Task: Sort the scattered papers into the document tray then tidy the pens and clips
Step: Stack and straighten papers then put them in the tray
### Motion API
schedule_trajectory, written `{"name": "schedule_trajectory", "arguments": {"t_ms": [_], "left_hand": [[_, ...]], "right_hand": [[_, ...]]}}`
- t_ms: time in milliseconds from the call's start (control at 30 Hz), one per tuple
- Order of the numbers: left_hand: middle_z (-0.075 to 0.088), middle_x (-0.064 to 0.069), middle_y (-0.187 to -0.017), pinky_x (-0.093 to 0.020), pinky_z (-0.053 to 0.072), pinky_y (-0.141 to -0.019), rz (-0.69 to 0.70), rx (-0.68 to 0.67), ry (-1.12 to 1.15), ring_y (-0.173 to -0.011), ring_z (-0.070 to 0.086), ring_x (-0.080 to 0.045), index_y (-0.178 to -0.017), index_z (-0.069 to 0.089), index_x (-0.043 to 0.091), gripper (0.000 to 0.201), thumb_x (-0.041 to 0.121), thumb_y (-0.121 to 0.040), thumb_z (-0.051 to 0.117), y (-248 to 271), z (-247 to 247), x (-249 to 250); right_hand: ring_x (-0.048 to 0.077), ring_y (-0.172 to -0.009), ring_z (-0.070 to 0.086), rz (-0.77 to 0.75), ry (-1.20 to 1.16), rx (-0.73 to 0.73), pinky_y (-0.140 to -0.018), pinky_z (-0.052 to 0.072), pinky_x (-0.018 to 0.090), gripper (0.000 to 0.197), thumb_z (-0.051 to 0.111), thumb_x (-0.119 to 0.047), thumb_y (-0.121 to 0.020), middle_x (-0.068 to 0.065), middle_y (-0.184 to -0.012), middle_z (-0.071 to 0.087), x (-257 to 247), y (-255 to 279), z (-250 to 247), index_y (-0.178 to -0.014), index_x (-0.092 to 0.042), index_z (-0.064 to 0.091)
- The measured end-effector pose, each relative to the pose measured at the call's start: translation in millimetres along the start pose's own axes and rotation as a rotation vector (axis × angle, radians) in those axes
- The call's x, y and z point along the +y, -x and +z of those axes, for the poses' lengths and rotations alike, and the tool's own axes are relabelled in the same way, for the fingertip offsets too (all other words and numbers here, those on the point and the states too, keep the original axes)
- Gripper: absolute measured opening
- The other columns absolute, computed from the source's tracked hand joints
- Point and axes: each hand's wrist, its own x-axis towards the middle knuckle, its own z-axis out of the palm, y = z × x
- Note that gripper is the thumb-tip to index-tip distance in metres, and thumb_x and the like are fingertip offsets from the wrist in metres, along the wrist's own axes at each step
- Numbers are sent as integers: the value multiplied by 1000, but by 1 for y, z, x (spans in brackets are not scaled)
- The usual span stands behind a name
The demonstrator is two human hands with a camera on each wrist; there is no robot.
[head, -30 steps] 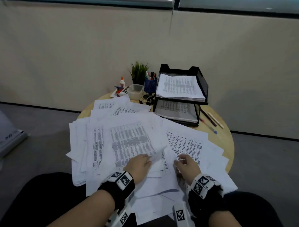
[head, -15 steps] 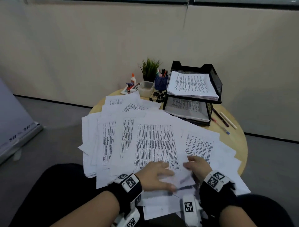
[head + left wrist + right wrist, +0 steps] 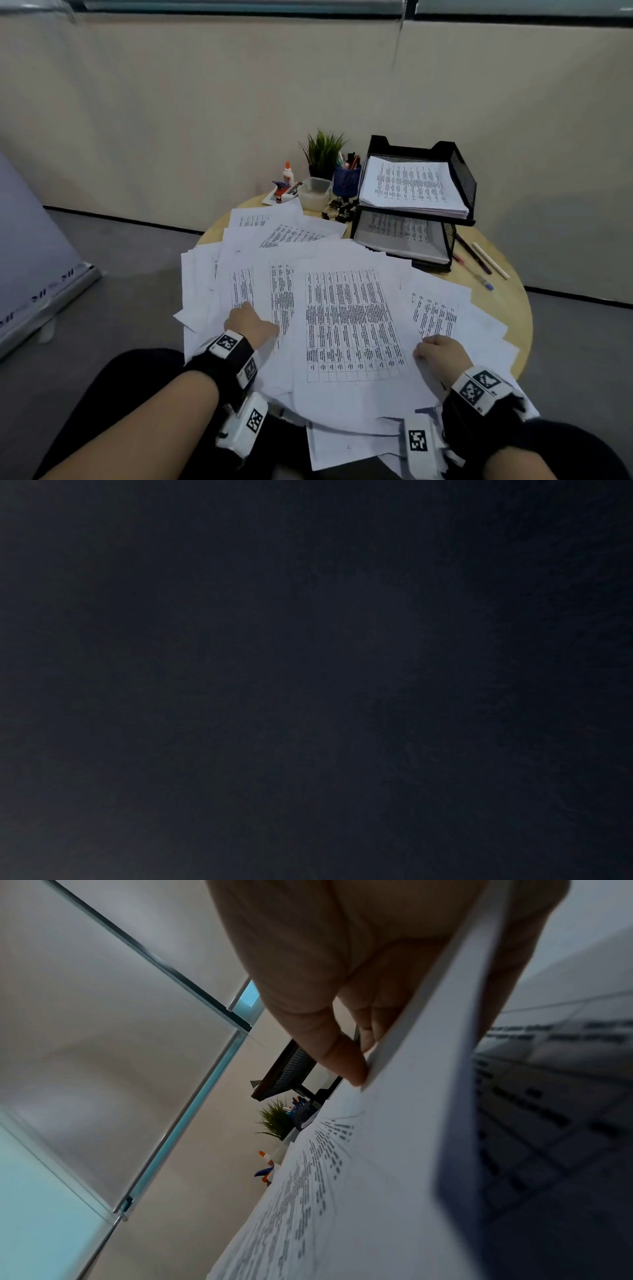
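the head view is dim, soft and bowed at its edges, the left wrist view wholly dark, the right wrist view close-up blurred.

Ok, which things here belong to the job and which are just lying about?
Job:
- scattered papers
- document tray
- loose pens
- binder clips
- pen cup
- clear tub

Lying about:
- plant
- glue bottle
- stapler
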Motion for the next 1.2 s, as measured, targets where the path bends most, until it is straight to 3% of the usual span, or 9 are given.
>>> {"name": "schedule_trajectory", "arguments": {"t_ms": [200,333,533,667,767,800,833,933,1200], "left_hand": [[58,-10,-90,-24,40,-69,30,-94,59,-90,58,-25,-87,54,2,16,12,-81,65,3,0,9],[58,-5,-102,-21,39,-73,167,-145,14,-91,54,-20,-106,55,10,25,6,-82,58,9,8,7],[33,1,-66,-23,20,-52,254,-192,-78,-57,30,-11,-65,29,17,33,-3,-85,46,19,16,5],[34,1,-67,-22,22,-53,245,-253,-93,-58,32,-11,-65,32,15,32,-6,-86,42,23,11,8],[45,-3,-81,-22,30,-59,263,-316,-101,-67,40,-13,-79,46,10,17,-5,-86,43,28,12,14],[48,-5,-87,-23,33,-61,273,-343,-104,-69,42,-14,-87,50,10,14,-3,-87,44,29,13,16],[52,-7,-93,-23,37,-62,283,-371,-102,-70,45,-15,-94,55,9,15,-2,-87,47,31,13,17],[62,-14,-111,-33,51,-79,298,-434,-86,-86,58,-22,-115,60,1,28,2,-88,53,32,16,18],[39,-7,-142,-29,29,-108,373,-268,-314,-129,38,-23,-139,45,27,46,28,-94,50,34,9,15]], "right_hand": [[15,-68,52,-34,68,-97,-52,35,18,9,56,-7,-87,8,-87,59,1,3,1,-95,-9,56],[22,-62,55,2,-22,-93,-58,42,24,16,57,-6,-82,9,-72,61,5,5,-4,-98,-3,60],[23,-103,53,-7,33,-134,-82,35,23,38,60,-16,-90,11,-113,57,1,6,-17,-123,2,53],[23,-85,57,3,-23,-163,-76,38,26,5,60,-8,-88,11,-91,60,2,10,-13,-90,-4,62],[22,-57,53,6,-131,-142,-69,24,25,11,59,-4,-85,12,-60,55,4,12,-4,-73,-2,57],[23,-58,55,14,-159,-130,-76,54,39,7,59,-4,-84,15,-63,57,2,15,-3,-83,3,60],[22,-56,54,24,-168,-138,-54,44,24,8,59,-3,-84,15,-64,56,2,15,-2,-88,4,60],[20,-59,45,23,-155,-168,-55,36,26,8,59,-1,-83,10,-65,51,5,12,-3,-75,-3,56],[24,-72,53,28,-62,-29,-65,42,29,18,61,7,-76,15,-78,59,16,6,-16,-93,15,61]]}}
